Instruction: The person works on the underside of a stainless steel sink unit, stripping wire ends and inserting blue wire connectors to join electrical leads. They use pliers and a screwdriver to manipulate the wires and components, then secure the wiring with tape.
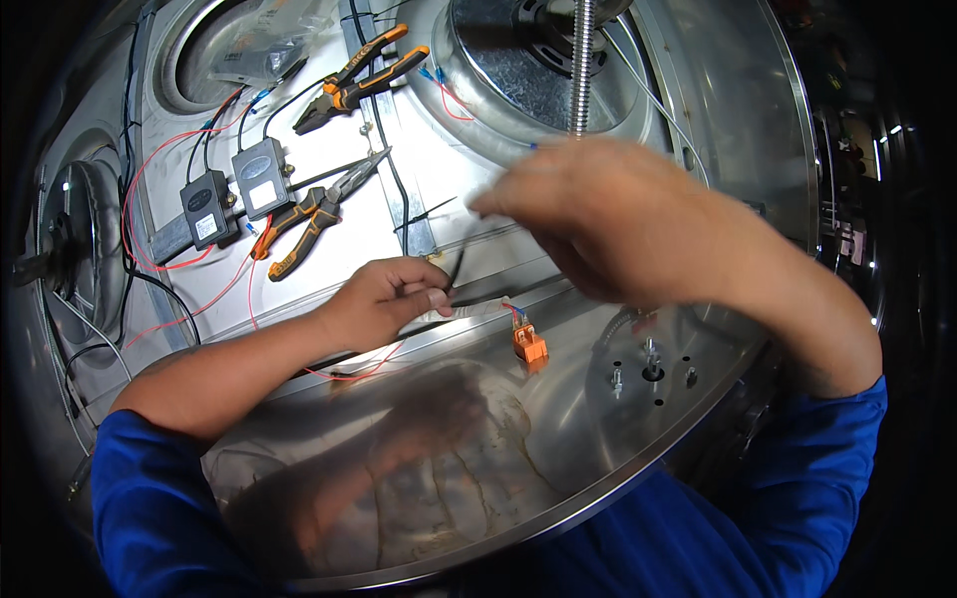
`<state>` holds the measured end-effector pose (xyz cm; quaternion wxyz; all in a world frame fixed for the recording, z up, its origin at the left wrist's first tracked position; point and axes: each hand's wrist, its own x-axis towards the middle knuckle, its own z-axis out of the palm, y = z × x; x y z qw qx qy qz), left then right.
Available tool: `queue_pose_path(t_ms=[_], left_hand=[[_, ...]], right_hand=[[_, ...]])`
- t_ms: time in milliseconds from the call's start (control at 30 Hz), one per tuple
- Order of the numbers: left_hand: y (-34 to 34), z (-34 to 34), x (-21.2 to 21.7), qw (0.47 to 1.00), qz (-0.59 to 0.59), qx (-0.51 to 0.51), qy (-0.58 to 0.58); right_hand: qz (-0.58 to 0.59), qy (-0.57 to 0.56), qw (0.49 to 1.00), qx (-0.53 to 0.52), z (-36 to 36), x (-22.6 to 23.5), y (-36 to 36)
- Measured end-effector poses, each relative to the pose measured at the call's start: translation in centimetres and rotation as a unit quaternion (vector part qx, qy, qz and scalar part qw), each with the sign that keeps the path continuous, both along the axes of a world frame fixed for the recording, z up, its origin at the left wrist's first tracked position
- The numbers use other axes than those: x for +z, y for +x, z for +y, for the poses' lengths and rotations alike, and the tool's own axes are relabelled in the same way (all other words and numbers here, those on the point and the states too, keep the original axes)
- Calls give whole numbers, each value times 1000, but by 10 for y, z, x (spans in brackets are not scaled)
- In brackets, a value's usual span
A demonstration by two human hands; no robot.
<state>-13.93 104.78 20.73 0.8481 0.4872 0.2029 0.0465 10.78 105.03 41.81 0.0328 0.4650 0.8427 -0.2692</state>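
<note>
My left hand (394, 299) is closed, thumb and fingers pinching a wire bundle in a pale sleeve (480, 310) near the step in the metal panel. A thin black strip (458, 267) rises from that pinch toward the fingertips of my right hand (598, 219). The right hand is raised, curled and blurred by motion, and the strip's upper end disappears at its fingers. Whether the strip is tape or a cable tie, I cannot tell. At the right end of the bundle hangs an orange switch-like block (530, 347) with red and blue wires.
Combination pliers (344, 90) and long-nose pliers (324, 209) lie on the metal panel. Beside them are two black boxes (207, 209) with red and black wires. A flexible metal hose (582, 70) crosses a round opening. Threaded posts (652, 361) stand at the right.
</note>
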Motion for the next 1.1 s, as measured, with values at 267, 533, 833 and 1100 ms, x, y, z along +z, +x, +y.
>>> queue_pose_path(t_ms=[267,533,833,1100], left_hand=[[1,-7,21,940,-73,-71,327],[13,-10,27,927,-96,-90,352],[13,-11,18,938,-71,-113,319],[12,-11,3,951,-62,-161,256]], right_hand=[[-146,-183,971,47,17,-3,-3],[-150,-363,918,54,-22,-14,5],[-47,-430,898,78,-19,-20,5],[-64,-337,934,102,-16,-18,3]])
